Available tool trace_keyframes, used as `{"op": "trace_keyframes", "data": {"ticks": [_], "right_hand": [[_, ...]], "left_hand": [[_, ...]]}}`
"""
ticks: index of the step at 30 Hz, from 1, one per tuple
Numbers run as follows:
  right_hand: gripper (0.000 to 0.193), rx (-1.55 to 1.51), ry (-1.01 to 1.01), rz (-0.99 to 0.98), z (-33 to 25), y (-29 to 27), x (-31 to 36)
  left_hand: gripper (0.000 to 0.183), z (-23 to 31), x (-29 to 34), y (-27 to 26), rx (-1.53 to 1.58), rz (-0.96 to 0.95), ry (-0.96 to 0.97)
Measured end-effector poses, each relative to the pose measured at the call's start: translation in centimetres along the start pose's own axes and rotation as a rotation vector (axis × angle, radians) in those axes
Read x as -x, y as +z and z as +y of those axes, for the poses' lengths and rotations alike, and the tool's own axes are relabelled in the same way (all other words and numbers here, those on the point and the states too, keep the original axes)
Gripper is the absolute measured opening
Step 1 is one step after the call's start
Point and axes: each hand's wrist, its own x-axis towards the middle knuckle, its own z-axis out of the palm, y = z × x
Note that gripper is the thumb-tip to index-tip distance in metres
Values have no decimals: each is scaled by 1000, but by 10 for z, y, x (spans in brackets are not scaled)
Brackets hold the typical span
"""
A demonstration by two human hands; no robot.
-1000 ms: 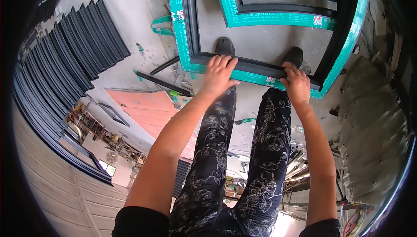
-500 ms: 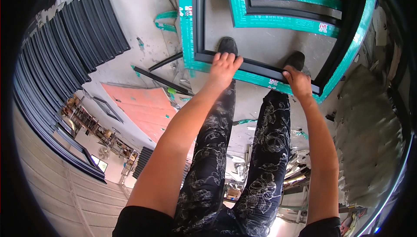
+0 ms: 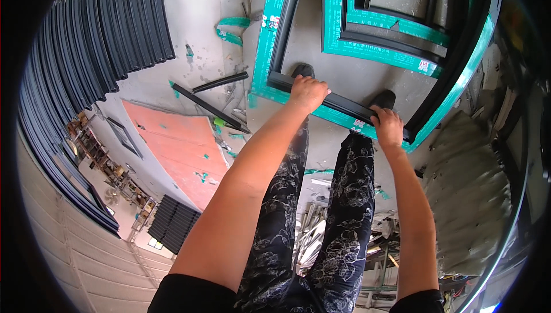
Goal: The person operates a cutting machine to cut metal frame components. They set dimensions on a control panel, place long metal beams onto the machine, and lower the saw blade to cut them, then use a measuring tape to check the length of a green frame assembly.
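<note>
A large black window frame (image 3: 350,108), its outer faces covered with green printed film, stands in front of me, near edge toward my legs. My left hand (image 3: 310,93) is closed over the near bar, left of its middle. Around the same bar near its right corner, my right hand (image 3: 388,124) is closed too, thumb on the inner side. The undersides of both grips are hidden. Inside or beyond the large frame shows a smaller black frame with green film (image 3: 379,55). My dark shoes (image 3: 382,99) are seen through the large frame's opening.
Many dark ribbed profiles (image 3: 109,37) are stacked at the left. A salmon-coloured sheet (image 3: 178,146) and two loose black strips (image 3: 209,106) lie on the floor, with green film scraps (image 3: 232,30) about. A grey-green cover (image 3: 473,192) spreads at the right.
The frame's near bar has become more slanted in view, its right end lower. Both hands have moved with it, keeping their grip. The background has shifted left as the view turned.
</note>
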Motion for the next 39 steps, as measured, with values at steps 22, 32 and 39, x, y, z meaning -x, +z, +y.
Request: {"op": "trace_keyframes", "data": {"ticks": [22, 32, 39], "right_hand": [[32, 119, -257, -248, -129, -131, 212], [29, 408, -4, -108, -103, -147, 243], [30, -64, 300, -188, -112, -170, 293]], "left_hand": [[51, 35, 312, -136, 648, 157, -565], [49, 138, 401, -150, 821, 362, -423], [42, 63, 443, -171, 645, 541, -401]]}}
